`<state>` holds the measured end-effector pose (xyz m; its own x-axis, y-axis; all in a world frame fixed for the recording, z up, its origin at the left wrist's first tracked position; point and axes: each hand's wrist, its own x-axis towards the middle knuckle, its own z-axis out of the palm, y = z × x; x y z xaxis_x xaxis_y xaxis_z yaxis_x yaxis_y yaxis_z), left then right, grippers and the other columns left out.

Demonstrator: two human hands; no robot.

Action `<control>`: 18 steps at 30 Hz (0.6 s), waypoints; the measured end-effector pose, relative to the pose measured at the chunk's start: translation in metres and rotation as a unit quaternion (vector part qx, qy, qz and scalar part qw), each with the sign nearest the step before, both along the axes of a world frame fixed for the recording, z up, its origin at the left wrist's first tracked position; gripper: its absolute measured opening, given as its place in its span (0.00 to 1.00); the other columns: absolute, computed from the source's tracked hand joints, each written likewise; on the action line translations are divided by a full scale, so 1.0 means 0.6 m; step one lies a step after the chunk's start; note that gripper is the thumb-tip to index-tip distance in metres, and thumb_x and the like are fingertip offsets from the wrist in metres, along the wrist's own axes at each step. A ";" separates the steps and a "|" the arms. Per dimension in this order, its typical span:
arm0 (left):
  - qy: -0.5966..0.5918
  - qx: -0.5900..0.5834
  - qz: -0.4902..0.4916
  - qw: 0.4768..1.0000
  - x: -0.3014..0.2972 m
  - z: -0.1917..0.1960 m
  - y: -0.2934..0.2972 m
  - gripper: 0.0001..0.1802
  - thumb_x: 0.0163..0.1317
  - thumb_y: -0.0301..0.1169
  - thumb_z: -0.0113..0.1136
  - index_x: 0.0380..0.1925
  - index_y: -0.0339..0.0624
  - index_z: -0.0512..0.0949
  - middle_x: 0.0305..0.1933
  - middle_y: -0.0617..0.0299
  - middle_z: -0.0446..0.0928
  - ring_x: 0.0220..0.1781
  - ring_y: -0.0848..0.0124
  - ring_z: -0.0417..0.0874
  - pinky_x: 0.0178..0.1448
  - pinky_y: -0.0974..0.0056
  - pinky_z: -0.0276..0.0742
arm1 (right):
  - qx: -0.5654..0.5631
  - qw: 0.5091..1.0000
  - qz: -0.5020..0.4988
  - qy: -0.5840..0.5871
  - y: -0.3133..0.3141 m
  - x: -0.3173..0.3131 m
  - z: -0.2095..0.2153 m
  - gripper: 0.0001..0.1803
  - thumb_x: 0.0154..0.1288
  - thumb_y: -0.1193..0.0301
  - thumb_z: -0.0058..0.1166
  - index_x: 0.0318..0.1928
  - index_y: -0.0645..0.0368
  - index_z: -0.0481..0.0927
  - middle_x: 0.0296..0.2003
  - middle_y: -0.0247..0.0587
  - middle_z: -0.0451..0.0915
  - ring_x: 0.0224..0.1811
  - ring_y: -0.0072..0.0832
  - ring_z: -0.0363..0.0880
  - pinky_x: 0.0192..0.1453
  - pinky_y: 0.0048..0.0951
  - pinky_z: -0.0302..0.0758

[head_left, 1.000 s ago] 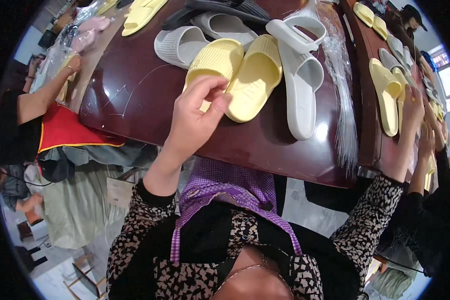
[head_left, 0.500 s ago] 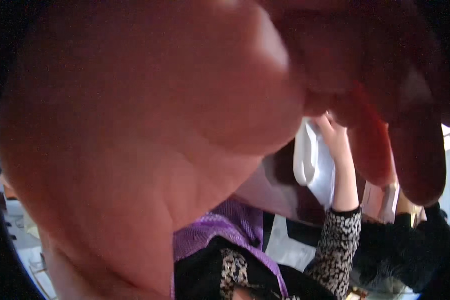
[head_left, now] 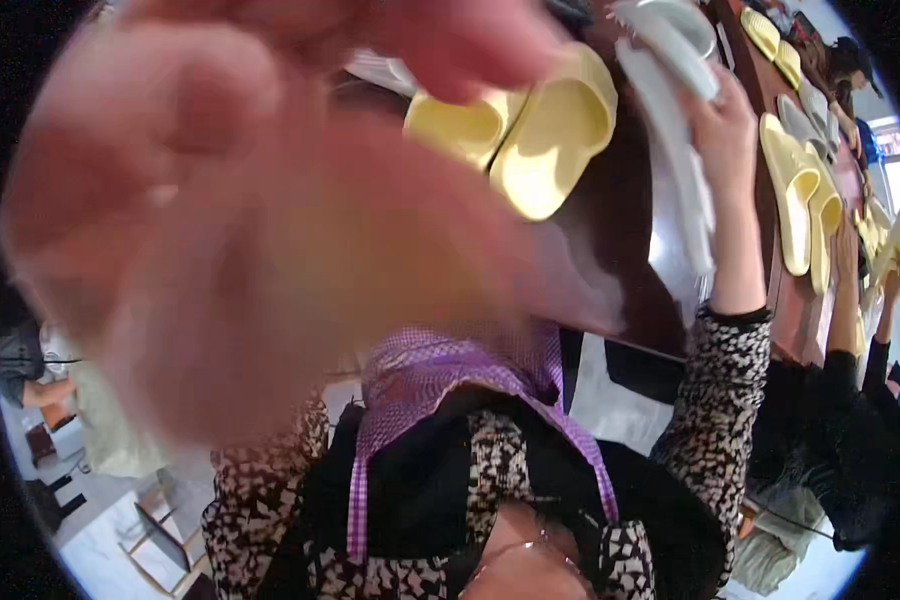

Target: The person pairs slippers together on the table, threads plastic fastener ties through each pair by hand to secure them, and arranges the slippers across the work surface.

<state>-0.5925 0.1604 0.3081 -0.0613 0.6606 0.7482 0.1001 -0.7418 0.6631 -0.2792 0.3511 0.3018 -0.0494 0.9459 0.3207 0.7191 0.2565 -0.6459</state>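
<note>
My left hand (head_left: 270, 210) is very near the head camera and covers much of the upper left. Motion smears it, so the set of its fingers and anything in them cannot be made out. Farther right, my right hand (head_left: 722, 135) is closed on a light grey slipper (head_left: 670, 140), whose long pale edge runs down beside the wrist. Two pale yellow slippers (head_left: 560, 125) lie side by side on the dark brown table (head_left: 610, 230), between my hands. The left one is partly hidden behind my left hand.
Yellow slippers (head_left: 795, 195) and grey slippers (head_left: 808, 115) lie along the table's right part. Co-workers at the right reach in, one a dark sleeve (head_left: 842, 350) with a bare forearm. At lower left are a pale cloth bundle (head_left: 110, 420) and a wooden-framed stool (head_left: 160, 535).
My left hand has drawn back from covering most of the picture, uncovering the yellow slippers and table. My right hand has moved slightly right and up, with the grey slipper in it.
</note>
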 end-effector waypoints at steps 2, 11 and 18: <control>0.016 0.007 0.022 1.000 0.080 -0.051 0.017 0.21 0.63 0.29 0.52 0.55 0.32 0.71 0.51 0.48 0.76 0.42 0.68 0.79 0.47 0.66 0.76 | 0.084 0.981 0.159 0.071 0.038 0.111 -0.015 0.20 0.64 0.73 0.51 0.57 0.52 0.75 0.33 0.28 0.81 0.33 0.12 0.76 0.35 0.15 0.71; 0.122 -0.222 0.202 0.946 0.219 -0.359 0.009 0.13 0.54 0.21 0.60 0.41 0.32 0.77 0.41 0.54 0.77 0.42 0.68 0.78 0.45 0.67 0.75 | 0.152 0.919 -0.170 -0.320 0.118 0.453 -0.072 0.22 0.64 0.75 0.47 0.58 0.42 0.74 0.45 0.56 0.79 0.48 0.40 0.80 0.49 0.35 0.74; 0.276 -0.147 0.247 0.917 0.240 -0.385 0.048 0.17 0.52 0.27 0.62 0.42 0.31 0.76 0.45 0.46 0.75 0.47 0.48 0.75 0.51 0.54 0.73 | 0.183 0.907 -0.158 -0.345 0.163 0.686 -0.107 0.24 0.67 0.73 0.43 0.63 0.41 0.69 0.39 0.58 0.80 0.40 0.46 0.80 0.41 0.42 0.73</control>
